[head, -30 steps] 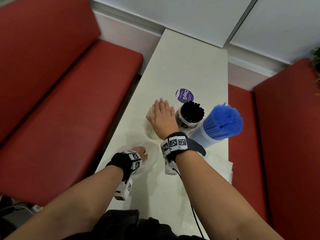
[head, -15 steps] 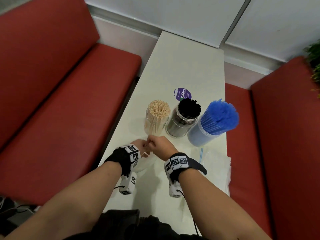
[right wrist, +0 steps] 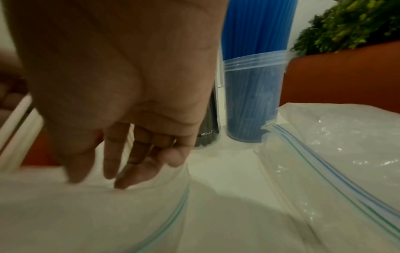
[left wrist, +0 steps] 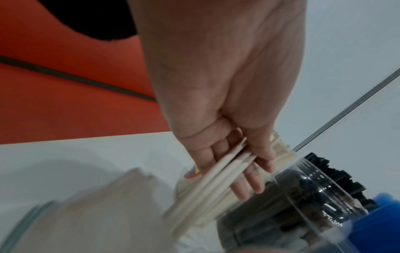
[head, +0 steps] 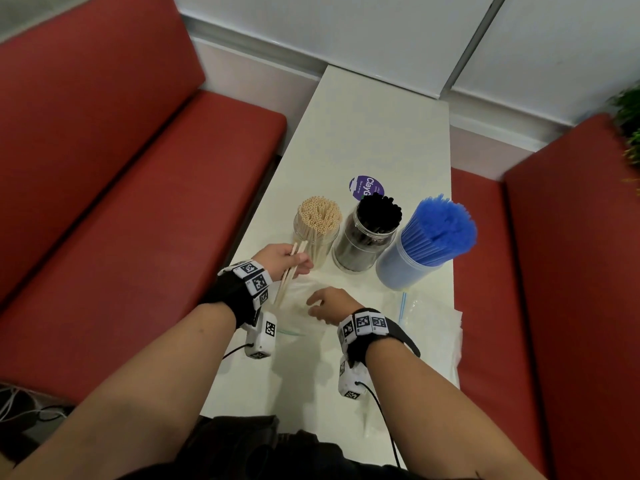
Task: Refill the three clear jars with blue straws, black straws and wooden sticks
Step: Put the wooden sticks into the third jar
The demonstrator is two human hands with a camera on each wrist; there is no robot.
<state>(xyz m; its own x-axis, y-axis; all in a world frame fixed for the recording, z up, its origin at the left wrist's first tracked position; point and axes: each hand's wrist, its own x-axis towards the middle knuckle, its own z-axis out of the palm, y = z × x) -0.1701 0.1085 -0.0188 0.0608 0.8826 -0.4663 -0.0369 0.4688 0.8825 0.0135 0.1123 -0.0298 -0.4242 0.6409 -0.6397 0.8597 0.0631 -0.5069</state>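
Note:
Three clear jars stand in a row on the white table (head: 374, 133): wooden sticks (head: 318, 220) on the left, black straws (head: 377, 213) in the middle, blue straws (head: 440, 230) on the right. My left hand (head: 291, 261) grips a few wooden sticks (head: 289, 275) just in front of the stick jar; the left wrist view shows fingers (left wrist: 242, 184) curled round those sticks (left wrist: 216, 184). My right hand (head: 325, 303) hovers with relaxed fingers over a clear zip bag (head: 301, 317); in the right wrist view its fingertips (right wrist: 127, 178) touch the bag (right wrist: 108, 214).
More crumpled zip bags (head: 433, 327) lie at the table's right edge, with a single blue straw (head: 402, 306) beside them. A purple round sticker (head: 366, 187) sits behind the jars. Red bench seats (head: 138, 202) flank the table; a green plant (right wrist: 346, 25) is at the right.
The right hand left the stick jar's top and came down to the bag. The left hand lifted a few wooden sticks out of the bag toward the stick jar.

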